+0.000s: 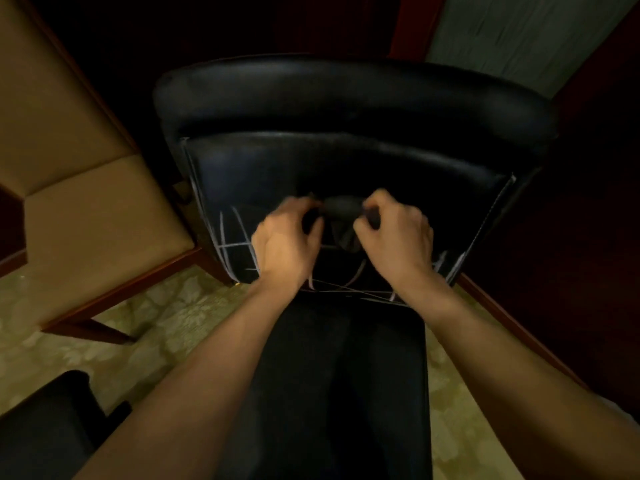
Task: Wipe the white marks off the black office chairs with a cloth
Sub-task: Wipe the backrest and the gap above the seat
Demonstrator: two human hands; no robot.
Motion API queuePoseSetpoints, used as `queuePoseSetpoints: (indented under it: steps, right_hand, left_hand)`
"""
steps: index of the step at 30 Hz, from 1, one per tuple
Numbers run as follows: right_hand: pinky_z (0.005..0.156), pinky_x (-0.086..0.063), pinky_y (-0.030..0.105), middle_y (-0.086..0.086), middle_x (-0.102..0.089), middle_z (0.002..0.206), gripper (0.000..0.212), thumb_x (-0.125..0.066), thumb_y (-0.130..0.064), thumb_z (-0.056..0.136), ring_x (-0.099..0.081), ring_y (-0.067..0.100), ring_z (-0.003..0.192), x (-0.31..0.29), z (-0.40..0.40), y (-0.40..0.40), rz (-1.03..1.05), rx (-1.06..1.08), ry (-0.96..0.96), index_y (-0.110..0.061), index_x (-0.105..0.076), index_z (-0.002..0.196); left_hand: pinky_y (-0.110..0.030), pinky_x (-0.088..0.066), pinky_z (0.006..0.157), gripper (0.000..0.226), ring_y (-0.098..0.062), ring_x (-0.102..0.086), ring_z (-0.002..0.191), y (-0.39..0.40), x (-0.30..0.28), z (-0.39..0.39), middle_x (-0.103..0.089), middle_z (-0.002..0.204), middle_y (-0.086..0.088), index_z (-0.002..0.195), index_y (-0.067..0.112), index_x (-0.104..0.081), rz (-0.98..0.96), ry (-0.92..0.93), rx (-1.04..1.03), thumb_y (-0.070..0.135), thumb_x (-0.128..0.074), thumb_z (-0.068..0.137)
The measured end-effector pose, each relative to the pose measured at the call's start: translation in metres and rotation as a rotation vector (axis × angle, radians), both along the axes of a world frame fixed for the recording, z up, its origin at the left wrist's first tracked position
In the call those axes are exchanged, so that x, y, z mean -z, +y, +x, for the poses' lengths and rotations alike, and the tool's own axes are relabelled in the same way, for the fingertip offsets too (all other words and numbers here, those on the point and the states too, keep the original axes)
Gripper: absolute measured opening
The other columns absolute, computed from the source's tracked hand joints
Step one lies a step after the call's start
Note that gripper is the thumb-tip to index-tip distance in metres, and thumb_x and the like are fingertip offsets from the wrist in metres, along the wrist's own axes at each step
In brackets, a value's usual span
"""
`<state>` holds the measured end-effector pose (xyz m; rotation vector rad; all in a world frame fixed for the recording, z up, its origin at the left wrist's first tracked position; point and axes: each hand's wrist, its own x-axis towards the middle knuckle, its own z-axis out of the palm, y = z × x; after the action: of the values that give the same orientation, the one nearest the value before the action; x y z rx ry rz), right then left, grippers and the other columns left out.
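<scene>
Black cloth (341, 216) is bunched between the left hand (287, 237) and right hand (394, 233), both pinching it, against the black chair (346, 161) back, near white marks (232, 237).

Your floor is a pale patterned carpet (166, 327). Standing on it: the black chair (346, 109), a wooden table leg (93, 329), and another black seat (45, 420) at bottom left.
</scene>
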<state>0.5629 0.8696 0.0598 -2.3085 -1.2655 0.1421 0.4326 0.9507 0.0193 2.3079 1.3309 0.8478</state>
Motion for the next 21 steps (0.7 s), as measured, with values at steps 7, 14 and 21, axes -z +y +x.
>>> queuePoseSetpoints:
  steps: [7,14,21]
  right_hand:
    - [0.07,-0.038,0.031,0.004,-0.07,0.103,0.021,-0.059,-0.024,0.094,-0.066,0.029,0.096,0.011,-0.05,0.053,0.108,0.062,-0.034,-0.019,-0.062,0.115]
    - [0.07,-0.035,0.03,0.004,-0.071,0.093,0.018,-0.055,-0.026,0.096,-0.067,0.031,0.094,0.026,-0.083,0.039,-0.218,0.082,0.015,-0.021,-0.061,0.112]
    - [0.073,-0.047,0.036,0.004,-0.072,0.1,0.019,-0.059,-0.028,0.093,-0.066,0.034,0.095,-0.027,-0.081,0.082,0.221,0.203,-0.063,-0.022,-0.063,0.11]
  left_hand:
    - [-0.04,-0.053,0.079,0.026,-0.027,-0.065,0.103,0.049,-0.007,-0.035,-0.068,0.114,-0.001,0.117,0.024,-0.069,-0.031,-0.039,-0.045,0.024,-0.064,0.091]
    - [-0.036,-0.049,0.077,0.027,-0.029,-0.064,0.105,0.038,0.019,-0.077,-0.067,0.114,-0.002,0.119,0.027,-0.067,-0.212,0.163,0.074,0.029,-0.062,0.092]
    - [-0.036,-0.053,0.078,0.022,-0.019,-0.065,0.1,0.09,-0.039,-0.056,-0.068,0.112,0.004,0.112,0.027,-0.069,0.026,-0.171,0.045,0.029,-0.063,0.091]
